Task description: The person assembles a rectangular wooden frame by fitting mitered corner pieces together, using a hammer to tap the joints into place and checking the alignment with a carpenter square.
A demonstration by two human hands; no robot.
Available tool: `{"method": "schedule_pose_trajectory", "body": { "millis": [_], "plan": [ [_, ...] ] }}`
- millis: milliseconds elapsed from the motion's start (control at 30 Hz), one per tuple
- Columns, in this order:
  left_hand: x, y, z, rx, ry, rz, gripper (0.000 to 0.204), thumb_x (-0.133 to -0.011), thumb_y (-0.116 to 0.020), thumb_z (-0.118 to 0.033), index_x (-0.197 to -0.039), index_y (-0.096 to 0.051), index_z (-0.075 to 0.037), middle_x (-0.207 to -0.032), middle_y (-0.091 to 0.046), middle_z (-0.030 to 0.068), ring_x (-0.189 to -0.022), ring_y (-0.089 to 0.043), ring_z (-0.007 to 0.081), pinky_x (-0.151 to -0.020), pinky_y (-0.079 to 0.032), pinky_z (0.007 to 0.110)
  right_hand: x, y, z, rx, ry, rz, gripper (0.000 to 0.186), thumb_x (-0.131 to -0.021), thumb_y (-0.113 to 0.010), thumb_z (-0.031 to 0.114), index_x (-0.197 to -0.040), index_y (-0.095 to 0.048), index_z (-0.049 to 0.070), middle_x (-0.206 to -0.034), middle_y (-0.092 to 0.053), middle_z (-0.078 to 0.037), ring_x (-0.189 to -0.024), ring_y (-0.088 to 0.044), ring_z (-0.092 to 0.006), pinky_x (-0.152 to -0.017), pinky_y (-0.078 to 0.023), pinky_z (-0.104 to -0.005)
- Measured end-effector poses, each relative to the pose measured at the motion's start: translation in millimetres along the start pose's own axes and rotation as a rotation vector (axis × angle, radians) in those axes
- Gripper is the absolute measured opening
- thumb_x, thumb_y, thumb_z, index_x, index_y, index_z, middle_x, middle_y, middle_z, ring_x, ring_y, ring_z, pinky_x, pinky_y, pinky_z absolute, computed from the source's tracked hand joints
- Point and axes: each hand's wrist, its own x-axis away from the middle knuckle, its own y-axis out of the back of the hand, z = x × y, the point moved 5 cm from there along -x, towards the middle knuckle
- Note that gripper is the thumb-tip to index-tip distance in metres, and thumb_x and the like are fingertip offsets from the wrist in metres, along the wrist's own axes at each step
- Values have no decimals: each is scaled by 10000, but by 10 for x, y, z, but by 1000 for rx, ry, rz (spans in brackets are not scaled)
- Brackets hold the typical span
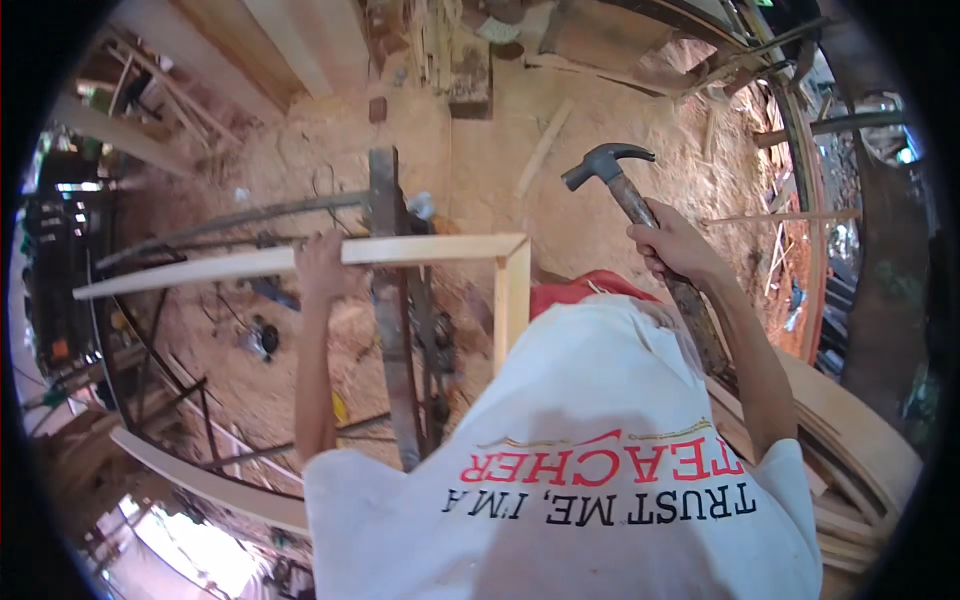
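My right hand point(676, 242) is closed round the worn handle of a claw hammer point(612, 168), raised to the right with its dark metal head pointing away from me. My left hand point(320, 266) grips the long rail of a pale wooden frame point(440, 249), with its fingers over the far edge. A shorter piece meets that rail at a mitred corner and runs back toward my body, where my white shirt hides its end. The rail rests across a dark, narrow beam point(385, 195). Between the hammer head and the frame's corner is a gap.
Long boards point(230, 60) lean at the far left. A curved timber strip point(215, 480) lies at lower left, with more planks point(850, 430) at lower right. A dark block point(470, 85) stands on the dusty floor point(600, 110), and a thin offcut point(545, 148) lies there.
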Motion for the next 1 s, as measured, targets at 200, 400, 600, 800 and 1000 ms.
{"method": "schedule_pose_trajectory", "body": {
  "millis": [200,400,600,800,1000],
  "plan": [
    [-157,204,-306,80,-43,-76,561,-622,-817,-473,-991,-602,-108,-949,-625,80,-985,-599,293,-871,-392,487,-70,-12,-430,-411,-161,-39,139,-979,-587,133,-1017,-460,91,-720,-473,26,-530,-449,-58,-463,-414,-253],
    [-139,146,-250,80,-38,-86,557,-627,-809,-468,-995,-608,-101,-978,-634,59,-990,-603,287,-878,-389,472,-449,-595,-1270,-1270,-388,-20,128,-971,-528,57,-861,-475,93,-716,-487,20,-536,-450,-66,-517,-435,-247],
    [-101,153,-170,58,-34,-90,489,-618,-818,-393,-995,-626,-148,-992,-638,7,-1000,-606,241,-886,-397,474,-175,-1309,-1186,-1189,-557,154,208,-980,-553,113,-800,-448,111,-673,-442,38,-531,-440,-57,-492,-403,-234],
    [-146,111,-238,52,-41,-36,528,-630,-813,-413,-1047,-627,-148,-1027,-640,4,-1015,-600,236,-881,-386,479,-196,-1506,-1190,-1154,-501,40,199,-976,-549,88,-800,-458,105,-675,-463,9,-524,-445,-113,-518,-434,-267],
    [-82,152,-145,40,15,-78,557,-678,-805,-521,-1056,-632,-149,-1031,-635,30,-1057,-601,265,-945,-395,500,-78,-1092,-1116,-1382,-720,257,271,-992,-541,124,-749,-423,135,-621,-384,59,-501,-369,-56,-493,-365,-231]
  ]
}}
